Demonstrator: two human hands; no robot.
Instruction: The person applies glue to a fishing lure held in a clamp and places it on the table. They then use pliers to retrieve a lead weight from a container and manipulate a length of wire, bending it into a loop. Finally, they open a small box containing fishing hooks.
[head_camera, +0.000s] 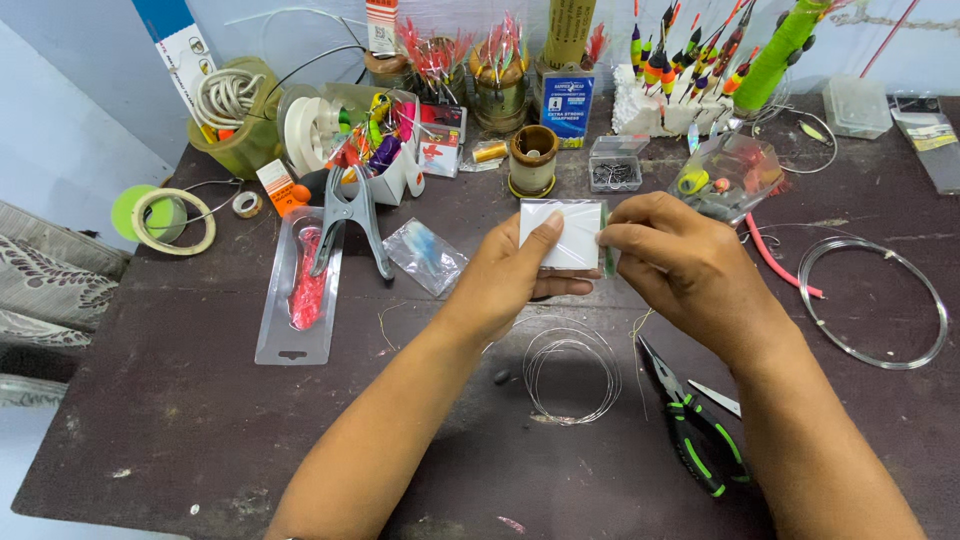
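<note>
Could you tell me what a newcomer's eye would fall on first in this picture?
Probably the small white packet at centre, pinched between the left hand and right hand above the dark table. Next, the bright fishing floats standing along the back edge, and the green-handled pliers lying near the right forearm.

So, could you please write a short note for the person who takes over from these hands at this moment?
Left hand: holds the small white flat packet from below, thumb on its face.
Right hand: fingers pinch the packet's right edge, by a green strip.
On the dark table: thin coiled wire below the hands, green-and-black pliers to the right.
Done: packet picked up.
Left: the packet looks still closed; nothing is out of it.
</note>
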